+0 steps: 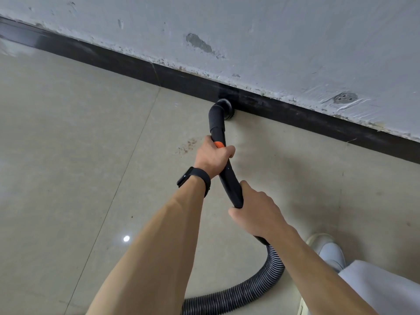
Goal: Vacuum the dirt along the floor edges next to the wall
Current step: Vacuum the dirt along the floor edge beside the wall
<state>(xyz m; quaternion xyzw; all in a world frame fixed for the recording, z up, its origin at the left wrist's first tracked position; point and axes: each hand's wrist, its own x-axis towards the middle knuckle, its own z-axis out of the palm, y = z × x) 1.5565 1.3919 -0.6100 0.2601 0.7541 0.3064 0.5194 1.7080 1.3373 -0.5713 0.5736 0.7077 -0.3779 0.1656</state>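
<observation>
So here's where I'm at with the wall run. The round brush nozzle (223,108) is jammed right into the corner where the floor (68,133) meets the black skirting board (113,57), at about 12 o'clock from my hands. That's the seam where the grit collects, so it's the right spot to be in.

The left grip (213,155), the one with the smartwatch (193,176), is wrapped tight round the black wand (217,126) right at the orange slider (219,144). Holding that far forward gives me steering over the nozzle. The right grip (256,212) is clamped round the curved handle end further back, at roughly 5 o'clock from the left one. I reckon it's there to take the weight and push. The ribbed hose (250,289) loops away behind it toward 6 o'clock, and my shoe (327,248) sits out at 4 o'clock, clear of it.

There's a brownish speckled dirt patch (187,145) on the tile just at 9 o'clock from the left grip. It sits off the edge line, so the nozzle isn't covering it. The wall (272,30) above the skirting is chipped and crumbly along its bottom edge, which is probably what feeds the mess.

My guess is there's plenty of edge left both ways, toward 10 and 3 o'clock. The next pass wants the brush kept pressed into that seam.
</observation>
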